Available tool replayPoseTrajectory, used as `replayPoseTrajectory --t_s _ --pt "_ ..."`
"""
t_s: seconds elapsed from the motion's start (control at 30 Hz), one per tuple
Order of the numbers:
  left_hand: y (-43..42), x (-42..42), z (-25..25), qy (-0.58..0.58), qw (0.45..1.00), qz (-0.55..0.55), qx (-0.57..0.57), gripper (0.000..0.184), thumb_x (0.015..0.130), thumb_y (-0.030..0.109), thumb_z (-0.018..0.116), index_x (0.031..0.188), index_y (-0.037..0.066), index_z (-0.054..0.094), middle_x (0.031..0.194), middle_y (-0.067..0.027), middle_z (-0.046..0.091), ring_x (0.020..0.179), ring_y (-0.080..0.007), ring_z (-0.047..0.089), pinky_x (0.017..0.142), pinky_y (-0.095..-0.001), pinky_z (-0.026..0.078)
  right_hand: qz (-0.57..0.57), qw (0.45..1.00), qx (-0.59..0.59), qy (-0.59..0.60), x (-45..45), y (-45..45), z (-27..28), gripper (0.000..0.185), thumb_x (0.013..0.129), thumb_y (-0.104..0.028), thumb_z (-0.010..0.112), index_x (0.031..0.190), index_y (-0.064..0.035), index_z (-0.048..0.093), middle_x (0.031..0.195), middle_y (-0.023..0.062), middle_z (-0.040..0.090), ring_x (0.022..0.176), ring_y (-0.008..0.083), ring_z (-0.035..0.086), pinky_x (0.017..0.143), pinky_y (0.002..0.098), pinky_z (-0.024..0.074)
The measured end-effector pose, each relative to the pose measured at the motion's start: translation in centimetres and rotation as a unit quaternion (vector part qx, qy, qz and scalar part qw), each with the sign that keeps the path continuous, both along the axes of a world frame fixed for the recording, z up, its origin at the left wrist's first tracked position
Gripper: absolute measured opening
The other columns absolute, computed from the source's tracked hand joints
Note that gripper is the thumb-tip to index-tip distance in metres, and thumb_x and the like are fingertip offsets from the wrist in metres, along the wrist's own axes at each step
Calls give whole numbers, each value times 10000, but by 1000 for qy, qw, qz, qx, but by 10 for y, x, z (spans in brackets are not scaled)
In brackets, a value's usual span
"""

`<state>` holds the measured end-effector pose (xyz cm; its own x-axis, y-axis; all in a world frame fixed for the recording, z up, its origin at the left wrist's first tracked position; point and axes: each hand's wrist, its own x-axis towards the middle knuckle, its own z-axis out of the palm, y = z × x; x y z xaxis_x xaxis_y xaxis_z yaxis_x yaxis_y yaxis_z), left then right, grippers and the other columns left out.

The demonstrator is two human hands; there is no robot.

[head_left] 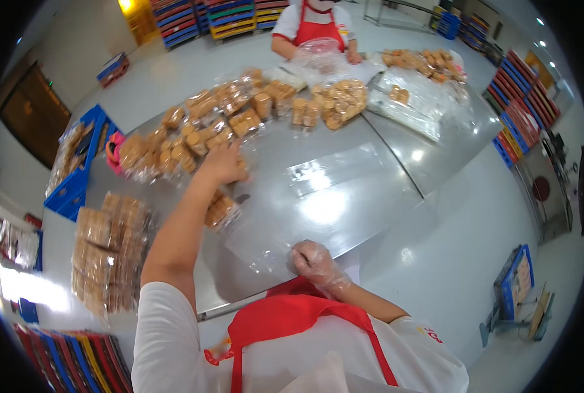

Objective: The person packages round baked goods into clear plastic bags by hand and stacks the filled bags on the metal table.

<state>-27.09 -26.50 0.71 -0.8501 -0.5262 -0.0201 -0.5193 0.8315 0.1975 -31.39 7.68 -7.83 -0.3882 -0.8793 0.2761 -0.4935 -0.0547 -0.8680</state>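
My left hand, bare, reaches over the table to the clear packs of round golden-brown baked pieces. Its fingers are closed around one small pack, mostly hidden by the hand. Below that wrist lies another pack. My right hand, in a clear plastic glove, is closed in a fist near the table's front edge. A clear plastic bag lies flat on the metal, its edge running to the right fist. Further packs crowd the table's left and far side.
Flat clear bags lie mid-table on the steel surface. Large stacked packs stand at the left, beside a blue crate. Across the table, a person in a red apron works behind a big bag of pieces.
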Motion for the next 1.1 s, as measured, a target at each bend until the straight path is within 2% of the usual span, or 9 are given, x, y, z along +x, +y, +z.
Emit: replayPoseTrajectory --t_s 0.1,0.3,0.4,0.5,0.6,0.73,0.9,1.0,1.1 --pt "-1 -13 -11 -130 990 25 -39 1150 552 363 910 1521 170 321 1425 -233 449 1306 -429 451 1084 -466 398 3 1000 13 -8 -4 5 6 120 904 -100 566 858 1 611 810 184 621 756 366 608 706 418 501" --pt "-20 -9 -26 -63 996 58 27 1201 542 342 915 1544 254 259 1444 -230 422 1331 -436 430 1097 -516 366 -9 999 -8 -43 0 9 18 91 904 -83 571 844 -15 578 810 173 596 784 376 597 713 453 491" --pt "-31 -9 -34 -61 997 45 34 1209 537 343 916 1546 253 255 1437 -229 431 1323 -439 436 1104 -500 354 -34 997 -23 58 0 6 10 74 897 -68 577 843 -16 577 805 175 593 792 382 599 706 455 492" --pt "-26 -10 -31 -114 993 35 -13 1189 544 341 910 1542 249 270 1436 -220 440 1319 -428 441 1110 -466 348 -15 999 2 36 -1 7 10 78 894 -61 576 833 -14 572 810 179 594 803 387 598 711 456 493" --pt "-26 -11 -34 -63 997 39 0 1176 537 309 913 1533 226 295 1403 -226 474 1275 -432 478 1079 -480 380 12 1000 5 9 -2 7 13 84 893 -57 575 821 -15 564 799 179 588 808 382 599 713 457 491" --pt "-27 -14 -25 86 977 17 193 1149 543 248 903 1524 155 313 1316 -205 533 1202 -370 544 1021 -440 439 11 998 -28 50 -3 6 7 70 893 -61 577 838 -17 573 817 171 597 814 369 606 726 455 498" --pt "2 -6 32 302 894 14 332 1067 597 197 846 1511 65 310 1283 -139 539 1177 -282 550 1009 -402 448 5 998 -26 64 -3 6 0 64 896 -71 576 867 -15 585 850 162 610 832 367 612 739 453 508" --pt "58 25 72 492 684 -38 538 1016 627 210 801 1505 53 313 1279 -131 531 1176 -304 545 1015 -402 445 13 998 -27 59 -4 6 5 73 897 -83 580 869 -16 585 853 170 610 835 371 614 740 450 513" --pt "85 76 62 512 538 -114 660 1046 694 315 768 1549 81 213 1363 -170 497 1271 -331 495 1057 -481 425 12 998 -1 53 -2 5 0 82 896 -95 588 870 -18 586 860 177 610 836 375 614 739 449 515"
